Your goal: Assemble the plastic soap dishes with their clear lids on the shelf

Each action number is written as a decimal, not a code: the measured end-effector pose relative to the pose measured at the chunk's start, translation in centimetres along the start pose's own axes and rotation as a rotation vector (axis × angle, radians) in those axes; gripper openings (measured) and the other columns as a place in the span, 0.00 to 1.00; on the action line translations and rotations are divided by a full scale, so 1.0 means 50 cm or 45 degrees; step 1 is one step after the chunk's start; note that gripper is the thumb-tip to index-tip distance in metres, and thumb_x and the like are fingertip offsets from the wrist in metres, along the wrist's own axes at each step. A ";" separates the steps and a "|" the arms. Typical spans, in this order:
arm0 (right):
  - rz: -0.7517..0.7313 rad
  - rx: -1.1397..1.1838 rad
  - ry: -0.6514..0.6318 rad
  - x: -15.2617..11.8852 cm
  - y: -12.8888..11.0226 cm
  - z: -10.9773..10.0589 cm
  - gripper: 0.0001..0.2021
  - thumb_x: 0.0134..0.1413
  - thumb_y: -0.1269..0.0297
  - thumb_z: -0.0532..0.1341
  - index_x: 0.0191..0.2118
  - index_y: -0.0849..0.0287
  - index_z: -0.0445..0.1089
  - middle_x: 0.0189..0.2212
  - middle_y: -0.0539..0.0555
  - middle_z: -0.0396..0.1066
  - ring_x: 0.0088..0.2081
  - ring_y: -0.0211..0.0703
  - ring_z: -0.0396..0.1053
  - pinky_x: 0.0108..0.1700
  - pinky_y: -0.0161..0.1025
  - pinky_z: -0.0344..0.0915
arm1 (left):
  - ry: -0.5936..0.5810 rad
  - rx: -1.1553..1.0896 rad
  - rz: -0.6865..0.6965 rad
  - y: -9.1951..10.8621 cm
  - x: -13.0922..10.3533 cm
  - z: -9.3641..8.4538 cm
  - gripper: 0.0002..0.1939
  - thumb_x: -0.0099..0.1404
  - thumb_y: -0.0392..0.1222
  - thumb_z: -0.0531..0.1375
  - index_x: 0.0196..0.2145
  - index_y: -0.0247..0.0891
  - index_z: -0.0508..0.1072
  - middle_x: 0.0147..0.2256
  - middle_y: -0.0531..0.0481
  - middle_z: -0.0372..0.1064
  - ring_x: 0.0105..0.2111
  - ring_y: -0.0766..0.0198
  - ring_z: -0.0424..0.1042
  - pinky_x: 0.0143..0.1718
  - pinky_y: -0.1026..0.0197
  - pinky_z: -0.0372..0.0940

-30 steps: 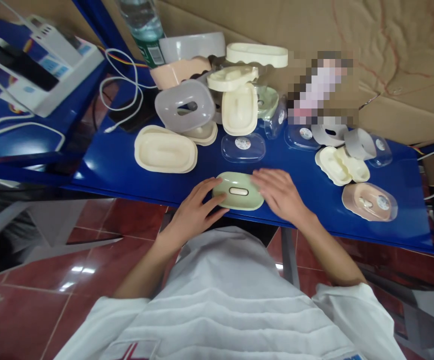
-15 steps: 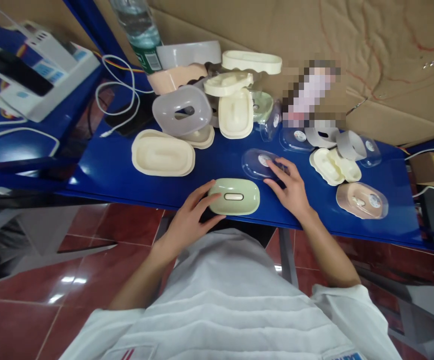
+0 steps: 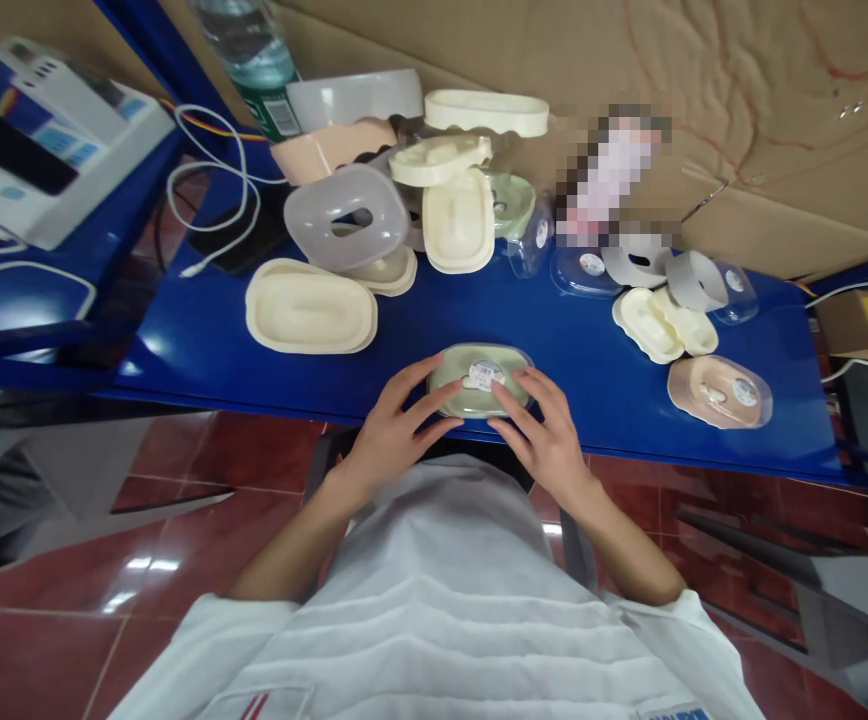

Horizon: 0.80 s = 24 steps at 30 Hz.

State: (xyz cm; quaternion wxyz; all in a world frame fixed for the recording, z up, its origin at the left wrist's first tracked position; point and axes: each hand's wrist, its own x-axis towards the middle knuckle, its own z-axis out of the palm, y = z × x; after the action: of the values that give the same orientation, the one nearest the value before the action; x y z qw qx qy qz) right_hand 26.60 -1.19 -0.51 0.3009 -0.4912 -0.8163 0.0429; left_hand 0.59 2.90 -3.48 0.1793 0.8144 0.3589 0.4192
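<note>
At the table's front edge lies a pale green oval plastic box (image 3: 453, 402) with a slot in its top. A clear plastic lid (image 3: 518, 352) with a round white label sits over it; whether it is fully seated I cannot tell. My left hand (image 3: 393, 440) grips the left end of the box, thumb at the near side and fingers over the top. From the right, my right hand (image 3: 550, 440) has its fingers and thumb on the lid's right end and near edge.
Cream trays (image 3: 312, 308), a grey slotted cover (image 3: 348, 218) and a peach shell (image 3: 336, 148) are piled at the back left, by a water bottle (image 3: 250, 75). On the right are grey rings (image 3: 696, 282), a cream tray (image 3: 648, 325) and a lidded peach box (image 3: 719, 392).
My right hand has brought the clear lid left and toward me, from the table onto the green box. My left hand has stayed at the box's left end.
</note>
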 end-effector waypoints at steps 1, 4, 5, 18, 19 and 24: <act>-0.006 -0.018 -0.029 0.000 0.000 0.001 0.39 0.71 0.64 0.65 0.79 0.37 0.49 0.65 0.61 0.69 0.70 0.62 0.66 0.69 0.65 0.70 | 0.005 0.001 -0.007 -0.001 -0.002 -0.001 0.32 0.72 0.41 0.69 0.69 0.54 0.66 0.67 0.42 0.65 0.67 0.49 0.70 0.65 0.41 0.74; -0.026 -0.036 -0.136 0.001 0.004 0.000 0.41 0.72 0.67 0.63 0.80 0.35 0.44 0.69 0.60 0.66 0.73 0.62 0.62 0.71 0.65 0.68 | -0.001 0.016 -0.044 -0.002 -0.005 -0.004 0.31 0.72 0.42 0.69 0.68 0.54 0.67 0.67 0.41 0.65 0.67 0.48 0.71 0.65 0.41 0.74; -0.027 -0.035 -0.166 0.003 0.007 -0.003 0.41 0.73 0.67 0.62 0.80 0.35 0.43 0.71 0.59 0.65 0.75 0.62 0.59 0.72 0.66 0.66 | -0.011 0.016 -0.053 -0.002 -0.004 -0.005 0.31 0.72 0.42 0.69 0.68 0.54 0.67 0.67 0.41 0.65 0.67 0.48 0.71 0.65 0.40 0.74; -0.193 0.023 -0.391 0.047 0.030 -0.039 0.34 0.76 0.71 0.57 0.79 0.40 0.50 0.73 0.54 0.64 0.79 0.56 0.48 0.77 0.69 0.56 | -0.007 -0.089 -0.069 -0.001 0.015 -0.020 0.28 0.71 0.40 0.70 0.65 0.52 0.71 0.67 0.41 0.64 0.68 0.48 0.70 0.66 0.40 0.74; -0.211 0.014 -0.394 0.046 0.032 -0.040 0.35 0.76 0.72 0.57 0.79 0.40 0.49 0.73 0.54 0.64 0.79 0.56 0.49 0.78 0.69 0.56 | -0.012 -0.089 -0.070 -0.001 0.015 -0.020 0.28 0.71 0.40 0.70 0.65 0.52 0.71 0.68 0.41 0.63 0.68 0.48 0.70 0.66 0.40 0.73; -0.183 -0.001 -0.422 0.052 0.039 -0.041 0.32 0.76 0.66 0.59 0.78 0.38 0.53 0.72 0.55 0.65 0.77 0.57 0.56 0.76 0.67 0.60 | -0.055 -0.058 -0.117 -0.003 0.012 -0.017 0.29 0.71 0.41 0.69 0.66 0.54 0.69 0.68 0.42 0.62 0.68 0.47 0.69 0.67 0.40 0.73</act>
State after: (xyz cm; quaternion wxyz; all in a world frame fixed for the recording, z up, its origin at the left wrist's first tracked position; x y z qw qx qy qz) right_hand 28.34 1.50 1.59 0.1642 -0.4178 -0.8879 0.1011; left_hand 0.08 3.44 -2.75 0.2243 0.8017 0.3824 0.4009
